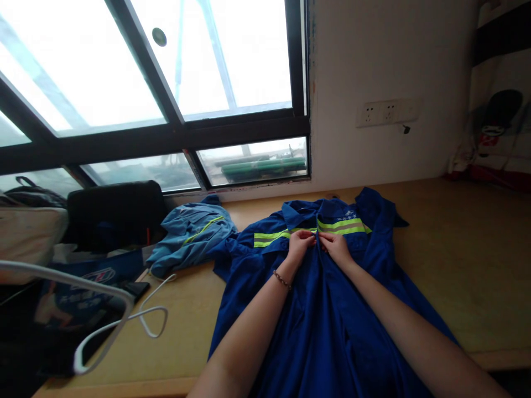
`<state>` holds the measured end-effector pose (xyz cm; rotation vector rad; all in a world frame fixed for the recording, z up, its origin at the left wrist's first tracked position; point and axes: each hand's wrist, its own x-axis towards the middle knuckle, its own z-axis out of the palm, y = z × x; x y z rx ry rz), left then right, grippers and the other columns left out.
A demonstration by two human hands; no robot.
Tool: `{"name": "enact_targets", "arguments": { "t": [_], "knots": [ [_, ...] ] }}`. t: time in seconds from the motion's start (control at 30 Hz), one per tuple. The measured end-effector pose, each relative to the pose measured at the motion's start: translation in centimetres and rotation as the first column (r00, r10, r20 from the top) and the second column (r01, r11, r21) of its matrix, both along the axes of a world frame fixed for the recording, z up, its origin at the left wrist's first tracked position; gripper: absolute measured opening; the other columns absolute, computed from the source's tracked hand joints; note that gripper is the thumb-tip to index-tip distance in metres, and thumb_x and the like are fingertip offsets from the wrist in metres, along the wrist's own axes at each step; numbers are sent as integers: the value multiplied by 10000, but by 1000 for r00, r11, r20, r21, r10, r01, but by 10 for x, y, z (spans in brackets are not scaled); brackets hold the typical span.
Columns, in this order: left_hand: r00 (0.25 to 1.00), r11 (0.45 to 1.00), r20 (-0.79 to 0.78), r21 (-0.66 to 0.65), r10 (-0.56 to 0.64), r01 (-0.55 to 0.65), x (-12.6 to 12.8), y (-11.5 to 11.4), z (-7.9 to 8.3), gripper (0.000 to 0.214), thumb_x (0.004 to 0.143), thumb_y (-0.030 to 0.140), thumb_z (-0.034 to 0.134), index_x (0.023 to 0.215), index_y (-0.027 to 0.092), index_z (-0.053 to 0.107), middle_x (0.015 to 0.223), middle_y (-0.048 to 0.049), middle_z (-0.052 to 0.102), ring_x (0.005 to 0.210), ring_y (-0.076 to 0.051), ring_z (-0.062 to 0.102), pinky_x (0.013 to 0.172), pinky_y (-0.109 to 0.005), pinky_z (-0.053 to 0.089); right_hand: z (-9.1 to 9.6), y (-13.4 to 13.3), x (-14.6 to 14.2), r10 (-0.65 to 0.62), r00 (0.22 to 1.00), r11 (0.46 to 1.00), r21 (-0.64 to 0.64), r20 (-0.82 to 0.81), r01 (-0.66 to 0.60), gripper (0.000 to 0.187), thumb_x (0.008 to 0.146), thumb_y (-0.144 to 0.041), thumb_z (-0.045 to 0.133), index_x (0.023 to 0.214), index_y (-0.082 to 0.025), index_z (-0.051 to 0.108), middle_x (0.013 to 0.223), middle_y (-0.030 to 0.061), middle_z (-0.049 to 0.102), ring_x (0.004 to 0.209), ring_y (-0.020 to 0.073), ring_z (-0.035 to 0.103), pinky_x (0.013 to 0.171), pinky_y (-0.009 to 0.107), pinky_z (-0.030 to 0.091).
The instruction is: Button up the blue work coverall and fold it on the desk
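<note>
Uniform (317,315) on worktop (440,265). Relative to uniform: bundled clothing (194,232) left, cable (83,282) also left, window (236,124) behind-left, sockets (379,113) behind-right.

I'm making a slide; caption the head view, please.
Left hand and right hand pinch the front of a blue garment spread on a yellowish tabletop.

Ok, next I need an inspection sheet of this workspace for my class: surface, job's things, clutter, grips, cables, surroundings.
Surface: yellowish table, partly covered by clothing.
Job's things: dark blue garment with reflective bands, spread out, collar toward the wall.
Clutter: lighter blue garment, crumpled alongside.
Grips: left grip and right grip pinch the dark blue garment's front.
Cables: white cable, looped at the table's left.
Surroundings: window; wall sockets.
</note>
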<state>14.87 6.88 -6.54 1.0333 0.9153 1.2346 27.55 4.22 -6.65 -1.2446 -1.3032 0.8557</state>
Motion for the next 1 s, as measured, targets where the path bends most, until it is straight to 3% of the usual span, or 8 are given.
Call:
{"name": "enact_targets", "arguments": {
  "t": [0.2,0.3,0.43,0.5,0.63,0.73,0.83,1.0],
  "knots": [
    [1000,1000,-1,10,9,-9,0,-4,3,241,509,191,725,680,113,574,593,-20,603,537,-118,576,588,-260,476,1,-1,3,-62,989,985,171,134,38,276,710,-353,542,825,-155,697,700,50,650,585,157,566,550,261,440],
    [990,994,-141,113,27,-11,0,-8,4,203,580,273,683,674,126,578,595,-7,582,538,-106,546,556,-236,447,2,-1,4,-80,986,982,183,148,52,211,675,-321,585,755,-156,690,748,56,662,693,179,596,665,279,450],
    [875,920,-434,390,213,-31,2,-15,2,202,643,338,628,634,145,569,590,11,554,570,-103,501,540,-207,379,3,-3,3,-129,959,986,139,251,96,140,657,-260,576,702,-152,652,691,48,644,643,170,582,630,277,442],
    [812,895,-504,442,295,-51,4,-16,1,168,659,304,601,612,149,557,578,17,543,562,-101,483,533,-207,353,5,-5,2,-166,923,978,181,348,108,102,663,-234,559,668,-158,627,661,35,620,619,160,560,605,269,425],
    [799,923,-512,361,315,-133,5,-14,-1,85,648,202,553,583,147,552,562,13,534,557,-104,475,528,-210,338,8,-8,-2,-165,879,970,235,447,63,63,678,-209,552,646,-165,582,646,17,573,595,138,524,579,248,399],
    [891,965,-376,150,256,-214,6,-11,-1,27,589,142,569,576,139,546,549,12,517,536,-96,463,509,-203,338,12,-11,-4,-140,871,969,244,471,24,32,687,-189,549,669,-167,562,661,12,556,597,130,515,586,241,396],
    [949,976,-239,-28,204,-217,7,-11,0,49,583,128,568,612,134,529,554,10,503,494,-83,454,480,-200,350,14,-13,-6,-117,858,965,262,500,-21,16,699,-177,540,685,-170,543,685,18,555,625,137,517,607,246,398],
    [966,975,-180,-92,185,-204,6,-13,2,91,599,100,554,672,131,508,586,1,507,494,-79,478,482,-200,376,12,-14,-6,-111,869,965,260,482,-21,57,699,-199,547,748,-175,529,707,21,568,639,148,525,610,255,400]
  ]
}}
